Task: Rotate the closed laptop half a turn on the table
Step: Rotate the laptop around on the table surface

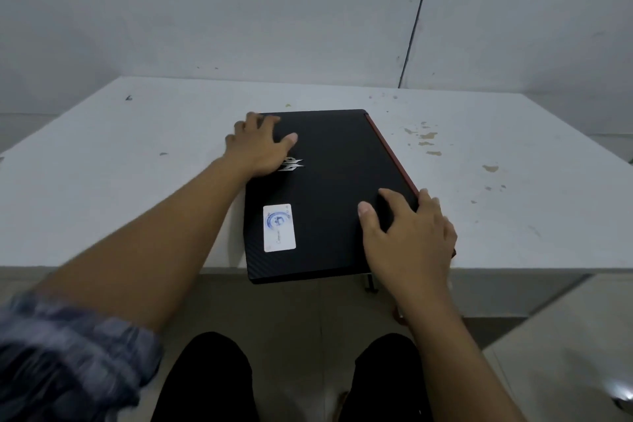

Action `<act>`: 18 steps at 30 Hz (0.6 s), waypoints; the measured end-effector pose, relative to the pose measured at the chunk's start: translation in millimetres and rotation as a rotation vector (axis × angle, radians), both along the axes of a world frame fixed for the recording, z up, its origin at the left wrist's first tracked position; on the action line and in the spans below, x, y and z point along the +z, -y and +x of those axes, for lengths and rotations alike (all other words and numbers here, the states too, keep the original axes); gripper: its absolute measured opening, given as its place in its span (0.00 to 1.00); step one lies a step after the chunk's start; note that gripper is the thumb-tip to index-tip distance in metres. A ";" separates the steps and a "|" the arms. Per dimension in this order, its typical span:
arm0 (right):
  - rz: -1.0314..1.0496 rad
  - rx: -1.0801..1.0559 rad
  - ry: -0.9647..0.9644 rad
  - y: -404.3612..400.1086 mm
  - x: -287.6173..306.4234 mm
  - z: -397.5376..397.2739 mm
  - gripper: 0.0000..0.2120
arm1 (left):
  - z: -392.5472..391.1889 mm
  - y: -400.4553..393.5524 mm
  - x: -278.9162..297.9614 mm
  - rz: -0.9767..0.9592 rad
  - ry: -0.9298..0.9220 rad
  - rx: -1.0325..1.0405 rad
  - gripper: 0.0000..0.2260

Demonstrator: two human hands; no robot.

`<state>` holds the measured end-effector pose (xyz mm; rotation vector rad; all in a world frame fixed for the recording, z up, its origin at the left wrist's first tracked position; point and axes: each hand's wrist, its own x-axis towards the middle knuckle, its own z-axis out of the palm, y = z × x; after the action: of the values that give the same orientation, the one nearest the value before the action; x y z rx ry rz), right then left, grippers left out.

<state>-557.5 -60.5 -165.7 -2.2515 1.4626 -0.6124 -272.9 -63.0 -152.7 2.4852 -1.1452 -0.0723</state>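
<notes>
2 bare hands press on the closed black laptop (325,195), which lies on the white table (513,216) with its near end past the table's front edge. Left hand (258,147) lies flat with fingers spread over the far left corner. Right hand (409,236) wraps the near right side, thumb on the lid, fingers curled over the red edge (390,154). Between both hands sits a white sticker (279,228).
</notes>
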 end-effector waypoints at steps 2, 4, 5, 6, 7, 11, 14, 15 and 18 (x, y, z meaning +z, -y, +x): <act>-0.004 -0.035 -0.002 2.2 1.1 7.5 0.28 | 14.6 21.8 0.1 0.044 0.004 -0.099 0.31; -0.051 -0.071 -0.031 3.8 -2.9 13.4 0.29 | 26.3 40.6 -1.4 0.099 0.015 -0.146 0.30; -0.083 -0.090 -0.045 3.7 -5.3 14.9 0.29 | 31.1 47.6 -1.6 0.127 0.027 -0.157 0.30; -0.112 -0.111 -0.046 4.0 -7.2 16.1 0.29 | 35.7 54.6 -0.6 0.148 0.034 -0.158 0.30; -0.132 -0.130 -0.038 3.5 -8.4 16.3 0.28 | 39.4 59.0 1.1 0.166 0.037 -0.152 0.31; -0.175 -0.157 -0.018 5.1 -12.5 16.5 0.27 | 46.5 67.3 3.8 0.190 -0.005 -0.101 0.39; -0.188 -0.160 -0.010 6.7 -13.2 16.7 0.27 | 47.6 67.6 1.9 0.166 -0.022 -0.087 0.40; -0.195 -0.163 0.006 6.7 -13.5 16.8 0.27 | 48.2 68.2 1.2 0.165 -0.016 -0.089 0.40; -0.213 -0.163 0.102 7.1 -12.9 17.4 0.23 | 53.4 68.1 1.0 0.164 -0.015 -0.099 0.40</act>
<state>-540.1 -67.5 -178.6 -2.2313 1.6062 -0.9610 -219.6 -131.1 -151.7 2.5623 -1.3029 -0.2208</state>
